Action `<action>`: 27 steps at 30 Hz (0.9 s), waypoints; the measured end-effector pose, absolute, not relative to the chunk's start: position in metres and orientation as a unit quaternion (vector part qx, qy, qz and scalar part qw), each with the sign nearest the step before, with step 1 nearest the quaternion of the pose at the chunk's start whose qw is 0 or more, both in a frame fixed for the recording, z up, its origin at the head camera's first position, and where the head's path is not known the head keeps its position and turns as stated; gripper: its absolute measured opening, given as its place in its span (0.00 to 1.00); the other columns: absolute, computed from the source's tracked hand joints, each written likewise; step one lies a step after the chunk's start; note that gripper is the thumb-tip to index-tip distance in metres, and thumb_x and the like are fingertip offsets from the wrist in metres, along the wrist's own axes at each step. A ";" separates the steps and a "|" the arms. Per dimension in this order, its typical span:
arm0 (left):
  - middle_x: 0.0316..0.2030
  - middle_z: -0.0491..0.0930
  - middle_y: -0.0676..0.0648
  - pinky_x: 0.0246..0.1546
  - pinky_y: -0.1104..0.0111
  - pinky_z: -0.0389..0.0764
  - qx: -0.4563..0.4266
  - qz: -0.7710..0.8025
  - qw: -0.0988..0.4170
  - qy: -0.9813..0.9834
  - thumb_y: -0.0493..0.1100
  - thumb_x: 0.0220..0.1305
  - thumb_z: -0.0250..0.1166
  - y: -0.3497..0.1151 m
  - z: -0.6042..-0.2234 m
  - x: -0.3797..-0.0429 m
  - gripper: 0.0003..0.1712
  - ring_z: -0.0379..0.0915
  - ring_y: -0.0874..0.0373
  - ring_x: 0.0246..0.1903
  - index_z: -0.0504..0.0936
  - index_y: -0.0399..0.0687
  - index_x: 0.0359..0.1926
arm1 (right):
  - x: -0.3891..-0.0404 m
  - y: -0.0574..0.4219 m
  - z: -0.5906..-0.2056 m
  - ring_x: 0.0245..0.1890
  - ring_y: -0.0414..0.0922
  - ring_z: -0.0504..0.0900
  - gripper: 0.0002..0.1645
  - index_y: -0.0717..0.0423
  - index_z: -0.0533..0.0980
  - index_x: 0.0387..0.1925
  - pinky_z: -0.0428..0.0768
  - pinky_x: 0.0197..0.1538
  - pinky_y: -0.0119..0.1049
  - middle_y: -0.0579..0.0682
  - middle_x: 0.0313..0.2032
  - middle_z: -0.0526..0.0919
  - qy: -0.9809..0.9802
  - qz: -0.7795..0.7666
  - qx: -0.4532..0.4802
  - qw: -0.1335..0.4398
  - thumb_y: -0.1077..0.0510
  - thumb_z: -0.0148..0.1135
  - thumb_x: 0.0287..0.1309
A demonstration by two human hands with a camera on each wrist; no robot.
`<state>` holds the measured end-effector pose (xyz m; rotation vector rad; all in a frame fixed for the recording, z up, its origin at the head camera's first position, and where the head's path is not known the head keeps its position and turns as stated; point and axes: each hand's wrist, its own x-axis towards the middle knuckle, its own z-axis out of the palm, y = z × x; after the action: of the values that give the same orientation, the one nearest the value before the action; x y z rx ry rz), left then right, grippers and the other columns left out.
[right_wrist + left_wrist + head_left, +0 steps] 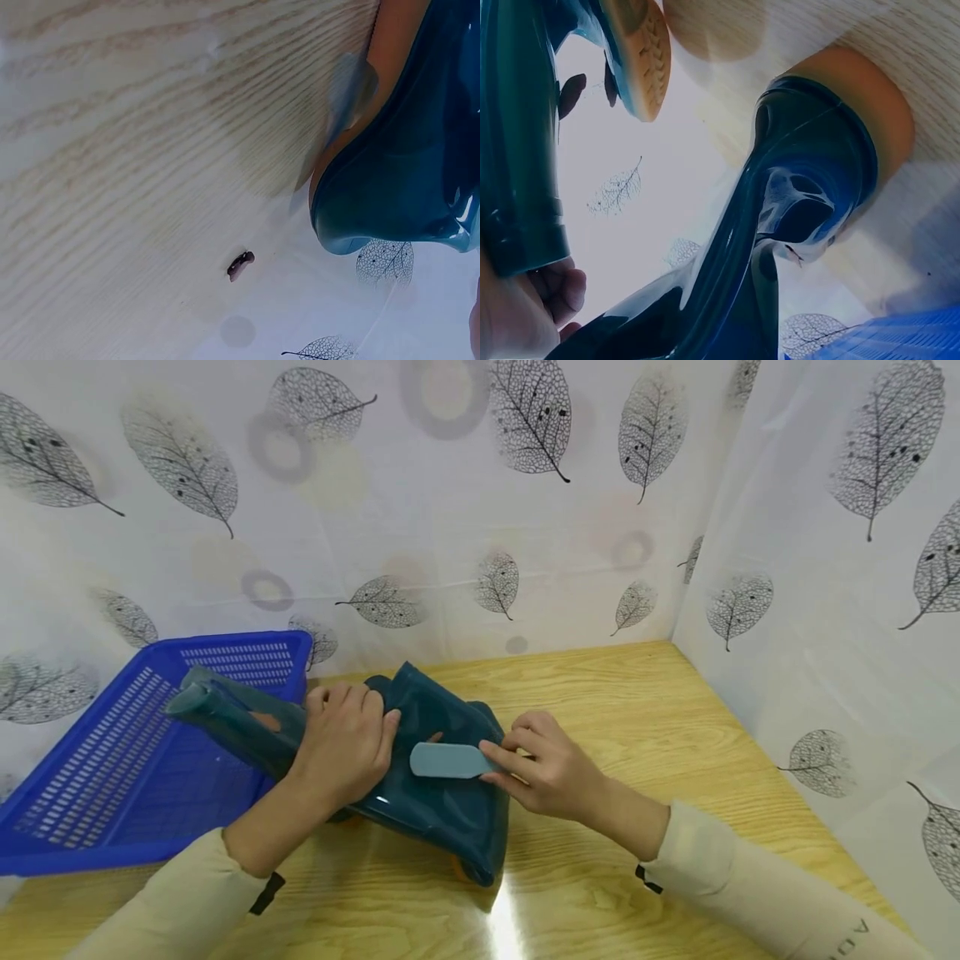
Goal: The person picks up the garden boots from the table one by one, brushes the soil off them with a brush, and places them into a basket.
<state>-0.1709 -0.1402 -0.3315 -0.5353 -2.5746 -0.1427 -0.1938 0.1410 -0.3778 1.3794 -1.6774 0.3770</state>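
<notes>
Two glossy dark teal rubber boots with tan soles lie together in the head view. One boot's shaft (240,714) points left over the basket, and the other boot (442,810) faces right. Brown patches mark both. My left hand (341,743) grips the boots from above; its fingertips show beside a boot shaft (525,187) in the left wrist view. My right hand (551,768) pinches the end of a flat, light blue-grey tool (450,761) with a rounded tip, laid against the right boot. The tool's underside is hidden.
A blue plastic basket (45,860) with slotted sides stands at the left, close to the boots. The wood-grain table (637,727) meets a white leaf-patterned cloth (420,543) at the back and right. A small dark bit (240,265) shows in the right wrist view.
</notes>
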 end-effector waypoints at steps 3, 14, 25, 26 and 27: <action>0.27 0.70 0.41 0.50 0.44 0.61 -0.198 -0.055 0.253 -0.945 0.48 0.73 0.49 -0.141 -0.332 -0.171 0.20 0.67 0.42 0.38 0.68 0.42 0.26 | -0.194 0.139 -0.379 0.30 0.47 0.73 0.19 0.59 0.85 0.46 0.75 0.36 0.39 0.49 0.28 0.78 -0.659 0.146 0.587 0.448 0.49 0.65 0.65; 0.27 0.69 0.42 0.50 0.46 0.60 -0.208 -0.068 0.242 -0.945 0.49 0.74 0.49 -0.138 -0.332 -0.171 0.19 0.65 0.44 0.37 0.68 0.43 0.26 | -0.190 0.132 -0.379 0.33 0.49 0.76 0.19 0.60 0.85 0.47 0.78 0.40 0.38 0.51 0.31 0.81 -0.695 0.106 0.551 0.448 0.49 0.64 0.66; 0.26 0.68 0.43 0.49 0.46 0.61 -0.205 -0.067 0.250 -0.944 0.49 0.74 0.48 -0.136 -0.330 -0.173 0.20 0.66 0.44 0.36 0.68 0.43 0.26 | -0.189 0.140 -0.369 0.31 0.49 0.74 0.19 0.62 0.85 0.45 0.77 0.37 0.38 0.52 0.29 0.80 -0.702 0.112 0.537 0.455 0.50 0.63 0.67; 0.26 0.69 0.43 0.49 0.46 0.61 -0.204 -0.068 0.249 -0.944 0.49 0.74 0.48 -0.136 -0.330 -0.173 0.20 0.66 0.44 0.36 0.68 0.43 0.26 | -0.189 0.143 -0.368 0.31 0.49 0.74 0.19 0.63 0.85 0.45 0.77 0.37 0.38 0.52 0.29 0.79 -0.698 0.114 0.541 0.455 0.51 0.62 0.67; 0.27 0.69 0.42 0.49 0.45 0.61 -0.203 -0.070 0.250 -0.944 0.48 0.74 0.48 -0.137 -0.330 -0.172 0.20 0.66 0.43 0.37 0.68 0.43 0.26 | -0.189 0.146 -0.368 0.31 0.49 0.74 0.19 0.63 0.85 0.45 0.76 0.36 0.38 0.52 0.29 0.79 -0.694 0.117 0.546 0.454 0.51 0.62 0.68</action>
<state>-0.1725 -0.1368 -0.3302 -0.5519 -2.5707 -0.1898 -0.1885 0.1456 -0.3677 1.3484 -1.7128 0.2882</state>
